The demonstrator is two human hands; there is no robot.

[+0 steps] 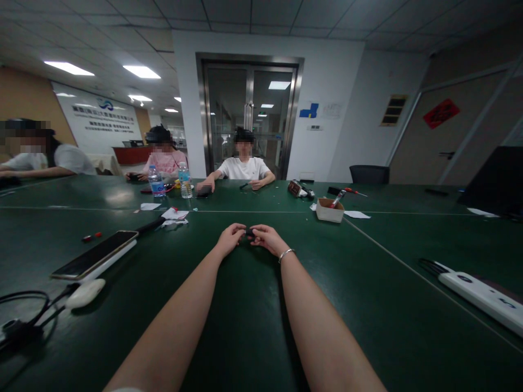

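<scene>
"Left of the open box [330,213], what is being gripped?"
"One small black object [249,232], pinched between the fingertips of the left hand [229,240] and right hand [269,238]."
"And farther out?"
"Farther left of the box, one phone [98,255] and two labelled bottles [185,182]."
"Anything legible?"
"Bottle labels are too small; far beyond the box, leftward, the wall sign's [104,122] characters blur."

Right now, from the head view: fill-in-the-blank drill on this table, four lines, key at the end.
1. The left hand and right hand hold a small object whose color is ____.
2. The silver bracelet is on the person's ____ wrist.
3. The number of plastic bottles standing on the table is ____.
4. The tabletop's color is dark ____.

Missing words: black; right; two; green.
</scene>
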